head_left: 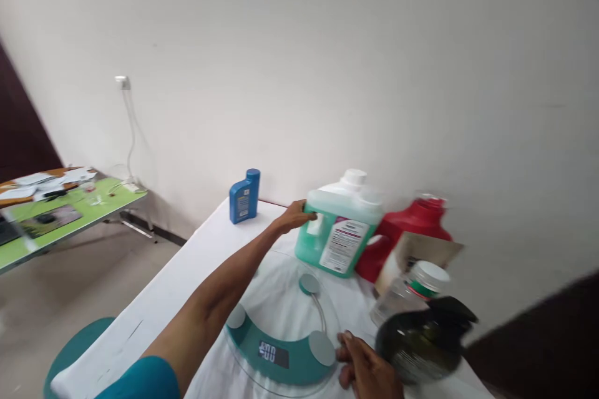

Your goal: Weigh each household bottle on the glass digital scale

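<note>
While the left hand [296, 217] wraps the green jug [337, 234] beside the scale [281, 336], lift it upright and keep it steady; the right hand [367, 371] rests half-curled at the scale's rim, holding nothing, a dark bottle [421, 343] just right.

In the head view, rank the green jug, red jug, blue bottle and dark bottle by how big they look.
1. Green jug, left hand on it.
2. Red jug, partly hidden, so unsure against the green.
3. Dark bottle, nearest the camera, inflated.
4. Blue bottle.
</note>
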A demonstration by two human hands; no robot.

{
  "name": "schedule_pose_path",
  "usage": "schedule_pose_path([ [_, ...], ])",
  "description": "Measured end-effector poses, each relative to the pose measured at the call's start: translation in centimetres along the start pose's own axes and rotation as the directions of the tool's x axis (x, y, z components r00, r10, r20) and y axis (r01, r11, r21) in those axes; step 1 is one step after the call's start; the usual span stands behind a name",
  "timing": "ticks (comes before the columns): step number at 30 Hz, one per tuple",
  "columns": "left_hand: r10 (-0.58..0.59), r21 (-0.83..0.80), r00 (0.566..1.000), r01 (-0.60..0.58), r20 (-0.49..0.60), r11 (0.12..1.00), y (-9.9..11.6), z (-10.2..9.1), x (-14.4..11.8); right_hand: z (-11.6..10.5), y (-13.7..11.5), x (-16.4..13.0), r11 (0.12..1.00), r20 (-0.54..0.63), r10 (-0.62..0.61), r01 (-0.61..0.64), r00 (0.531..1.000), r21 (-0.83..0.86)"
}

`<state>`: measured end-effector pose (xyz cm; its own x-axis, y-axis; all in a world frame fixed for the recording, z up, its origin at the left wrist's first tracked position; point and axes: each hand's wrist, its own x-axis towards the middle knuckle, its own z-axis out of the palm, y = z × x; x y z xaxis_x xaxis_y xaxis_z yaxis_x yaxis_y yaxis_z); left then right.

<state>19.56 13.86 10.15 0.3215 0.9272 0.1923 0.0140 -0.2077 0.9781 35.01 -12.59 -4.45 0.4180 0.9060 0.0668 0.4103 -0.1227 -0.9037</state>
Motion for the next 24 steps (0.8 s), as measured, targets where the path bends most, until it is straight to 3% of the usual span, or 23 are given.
schedule_pose_path([
  [3,0.015,-0.037,0.999,-0.017,-0.033,0.999,-0.2,1.5,0.1,-0.5,-0.1,0.3,0.994,0.103,0.084,-0.090,0.991,0.056],
  [9,0.044,-0.126,0.984,-0.066,-0.173,0.990,-0.8,3.2,-0.7,-1.0,-0.1,0.2,0.995,0.124,0.089,-0.095,0.988,0.041],
  [17,0.100,-0.216,0.957,-0.162,-0.273,0.963,0.1,3.4,-2.4,-0.6,1.0,0.5,0.996,0.138,0.089,-0.088,0.986,-0.018],
  [24,0.088,-0.270,0.929,-0.194,-0.360,0.943,1.4,2.5,-2.8,-0.9,-0.4,0.4,0.994,0.150,0.096,-0.088,0.984,-0.060],
])
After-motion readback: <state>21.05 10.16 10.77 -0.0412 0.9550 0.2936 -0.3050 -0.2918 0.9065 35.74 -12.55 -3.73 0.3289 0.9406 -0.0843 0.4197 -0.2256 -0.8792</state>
